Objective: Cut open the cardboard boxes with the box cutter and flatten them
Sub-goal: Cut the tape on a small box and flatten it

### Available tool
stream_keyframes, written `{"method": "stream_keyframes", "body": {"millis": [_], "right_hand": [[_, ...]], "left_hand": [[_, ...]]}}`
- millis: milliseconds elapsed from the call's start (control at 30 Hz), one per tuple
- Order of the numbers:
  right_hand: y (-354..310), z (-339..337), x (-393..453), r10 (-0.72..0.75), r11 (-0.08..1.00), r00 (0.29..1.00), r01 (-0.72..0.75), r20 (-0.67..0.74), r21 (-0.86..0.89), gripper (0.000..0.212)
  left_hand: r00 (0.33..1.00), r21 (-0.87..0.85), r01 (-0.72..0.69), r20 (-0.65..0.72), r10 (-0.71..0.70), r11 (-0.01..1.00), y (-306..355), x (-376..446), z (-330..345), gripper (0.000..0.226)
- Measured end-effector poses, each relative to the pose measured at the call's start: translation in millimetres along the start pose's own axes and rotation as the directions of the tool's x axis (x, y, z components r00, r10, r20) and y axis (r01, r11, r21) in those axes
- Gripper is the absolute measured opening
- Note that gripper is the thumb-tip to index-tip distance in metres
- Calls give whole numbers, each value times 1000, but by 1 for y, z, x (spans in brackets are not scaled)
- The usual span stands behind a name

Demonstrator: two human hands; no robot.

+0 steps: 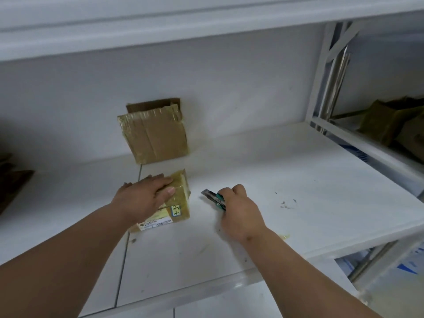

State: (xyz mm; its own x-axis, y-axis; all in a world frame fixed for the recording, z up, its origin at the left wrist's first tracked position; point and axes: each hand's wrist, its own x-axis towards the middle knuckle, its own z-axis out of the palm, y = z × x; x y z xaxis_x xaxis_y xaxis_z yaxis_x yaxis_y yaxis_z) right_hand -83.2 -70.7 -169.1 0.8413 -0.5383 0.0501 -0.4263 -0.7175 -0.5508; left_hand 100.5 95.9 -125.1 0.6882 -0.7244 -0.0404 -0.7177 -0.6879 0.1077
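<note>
Boxes are sitting on a white shelf [298, 180]. One small box [176, 203] is lying near the front, wrapped in shiny tape. The left hand [142, 198] is lying flat on top of it with fingers straight and close together, pressing down. A bigger box [153, 134] is leaning against the back wall, well behind the small one, with its top flap standing up.

The right hand [238, 210] is curling tight round the cutter [214, 198], just to the right of the small box and not touching it. The blade is pointing left toward the box.

More brown boxes [390, 120] are sitting on the next shelf to the right, past a white post. Something dark and brown [11, 180] is showing at the left edge, cut off and hard to make out.

The left hand is hiding much of the small box's top. A little sticker [177, 210] on it is reading "3-3". A white label [156, 222] with a barcode is sitting below, but its words are too small to read.
</note>
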Motion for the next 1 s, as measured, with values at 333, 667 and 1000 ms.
{"method": "stream_keyframes", "body": {"millis": [333, 667, 1000], "right_hand": [[-25, 21, 6, -148, 971, 974, 175, -172, 160, 34], [-28, 25, 7, -88, 960, 970, 144, -226, 241, 36], [-34, 20, 17, -31, 953, 968, 103, -249, 284, 36]], "left_hand": [[995, -82, 46, 92, -39, 996, -3, -1, -7, 69], [994, -137, 18, 111, -2, 990, -7, -2, -10, 79], [992, -192, -6, 126, 31, 981, -16, 2, -11, 72]]}}
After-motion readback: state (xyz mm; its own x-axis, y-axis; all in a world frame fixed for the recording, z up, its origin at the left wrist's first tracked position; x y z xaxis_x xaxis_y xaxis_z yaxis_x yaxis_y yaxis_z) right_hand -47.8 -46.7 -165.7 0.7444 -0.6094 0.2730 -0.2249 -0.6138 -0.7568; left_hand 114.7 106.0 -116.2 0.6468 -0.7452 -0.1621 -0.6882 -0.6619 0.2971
